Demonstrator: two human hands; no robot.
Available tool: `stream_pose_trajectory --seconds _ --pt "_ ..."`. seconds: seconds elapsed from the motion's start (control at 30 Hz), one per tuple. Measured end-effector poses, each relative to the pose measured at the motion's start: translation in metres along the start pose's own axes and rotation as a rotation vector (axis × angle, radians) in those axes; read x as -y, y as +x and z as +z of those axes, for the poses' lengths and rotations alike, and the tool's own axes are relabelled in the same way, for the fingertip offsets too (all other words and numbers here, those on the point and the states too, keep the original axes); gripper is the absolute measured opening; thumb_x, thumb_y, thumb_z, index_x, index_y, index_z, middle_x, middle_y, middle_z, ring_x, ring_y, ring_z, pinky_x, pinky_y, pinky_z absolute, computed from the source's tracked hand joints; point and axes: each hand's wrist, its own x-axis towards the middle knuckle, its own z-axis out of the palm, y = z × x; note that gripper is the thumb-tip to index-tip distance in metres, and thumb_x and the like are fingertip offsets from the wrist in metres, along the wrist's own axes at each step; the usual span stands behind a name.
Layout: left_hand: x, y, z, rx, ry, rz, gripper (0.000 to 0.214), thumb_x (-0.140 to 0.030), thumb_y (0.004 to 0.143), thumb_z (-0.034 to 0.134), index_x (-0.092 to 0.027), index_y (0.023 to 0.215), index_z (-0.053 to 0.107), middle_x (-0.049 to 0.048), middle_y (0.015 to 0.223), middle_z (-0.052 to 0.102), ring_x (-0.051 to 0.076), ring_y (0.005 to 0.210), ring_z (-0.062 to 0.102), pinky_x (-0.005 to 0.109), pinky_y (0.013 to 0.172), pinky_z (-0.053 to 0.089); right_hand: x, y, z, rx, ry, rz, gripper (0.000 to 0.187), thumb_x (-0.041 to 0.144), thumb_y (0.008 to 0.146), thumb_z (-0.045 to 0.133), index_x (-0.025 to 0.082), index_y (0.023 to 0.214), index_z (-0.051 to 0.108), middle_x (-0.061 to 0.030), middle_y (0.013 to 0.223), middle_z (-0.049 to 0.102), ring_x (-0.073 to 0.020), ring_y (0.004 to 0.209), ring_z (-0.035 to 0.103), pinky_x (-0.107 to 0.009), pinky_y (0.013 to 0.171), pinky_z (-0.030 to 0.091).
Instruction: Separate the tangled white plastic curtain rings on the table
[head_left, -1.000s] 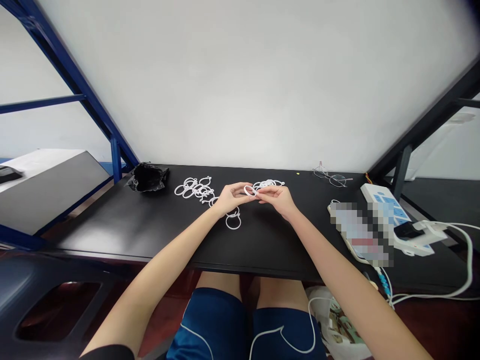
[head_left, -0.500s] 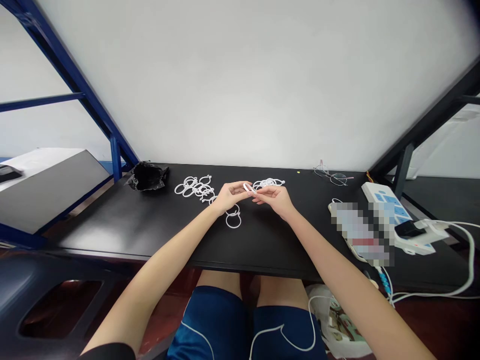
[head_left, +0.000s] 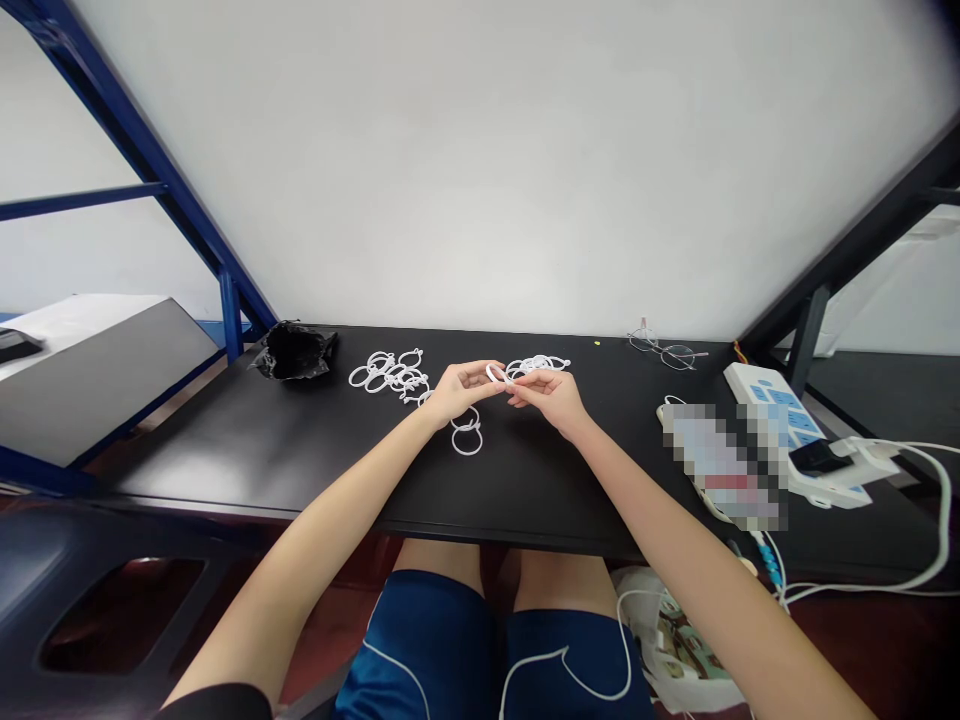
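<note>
Between my two hands, just above the black desk, is a small white ring (head_left: 496, 373) that looks like a curtain ring. My left hand (head_left: 463, 388) pinches it from the left, thumb and fingers closed on it. From the other side my right hand (head_left: 553, 396) grips its lower right edge with thumb and fingertips. Behind the right hand lies a pile of white rings (head_left: 538, 365), partly hidden by its fingers. To the left a cluster of linked white rings (head_left: 390, 374) rests on the desk, and a loose ring (head_left: 466, 440) lies below the left wrist.
An open black plastic bag (head_left: 296, 352) stands at the desk's back left. Eyeglasses (head_left: 664, 350) lie back right. A phone (head_left: 712, 460), its screen blurred, and a white power strip (head_left: 780, 410) with cables are on the right. A blue frame (head_left: 150, 160) rises at left.
The white ring has turned slightly between my fingers, so its opening shows more. Both hands stay almost in the same place.
</note>
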Motion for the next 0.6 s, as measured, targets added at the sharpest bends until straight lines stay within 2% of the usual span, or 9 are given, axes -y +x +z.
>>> stream_pose_trajectory --seconds 0.27,0.37,0.47,0.6 --pt "-0.004 0.0 0.005 -0.062 0.092 0.007 0.052 -0.036 0.07 0.078 -0.014 0.115 0.062 0.0128 0.113 0.068 0.026 0.108 0.062 0.04 0.091 0.051 -0.001 0.001 0.001 -0.034 -0.076 -0.063 0.037 0.048 0.058 0.083 0.018 0.076 0.07 -0.005 0.074 0.072 -0.0199 0.064 0.07 -0.029 0.053 0.056" --pt "-0.004 0.002 0.003 -0.117 0.2 0.048 0.052 -0.037 0.072 0.076 -0.015 0.117 0.06 0.0144 0.116 0.066 0.026 0.114 0.058 0.039 0.09 0.051 -0.001 0.006 -0.01 -0.235 -0.114 -0.14 0.035 0.047 0.064 0.079 0.018 0.079 0.068 -0.0065 0.076 0.072 -0.0195 0.063 0.069 -0.03 0.053 0.055" --pt "-0.002 0.004 -0.002 -0.203 0.322 0.073 0.037 -0.038 0.078 0.07 -0.015 0.106 0.063 0.0133 0.112 0.067 0.024 0.109 0.061 0.037 0.089 0.05 -0.004 0.013 -0.032 -0.469 -0.243 -0.2 0.033 0.045 0.067 0.075 0.016 0.081 0.067 -0.0077 0.077 0.071 -0.0201 0.063 0.068 -0.032 0.056 0.055" --pt "0.003 0.006 -0.013 -0.285 0.421 0.071 0.024 -0.034 0.081 0.065 -0.016 0.097 0.066 0.0104 0.105 0.069 0.021 0.099 0.064 0.035 0.086 0.05 -0.009 0.019 -0.056 -0.606 -0.462 -0.151 0.025 0.039 0.07 0.069 0.016 0.079 0.068 -0.0077 0.076 0.072 -0.0193 0.058 0.065 -0.033 0.059 0.053"
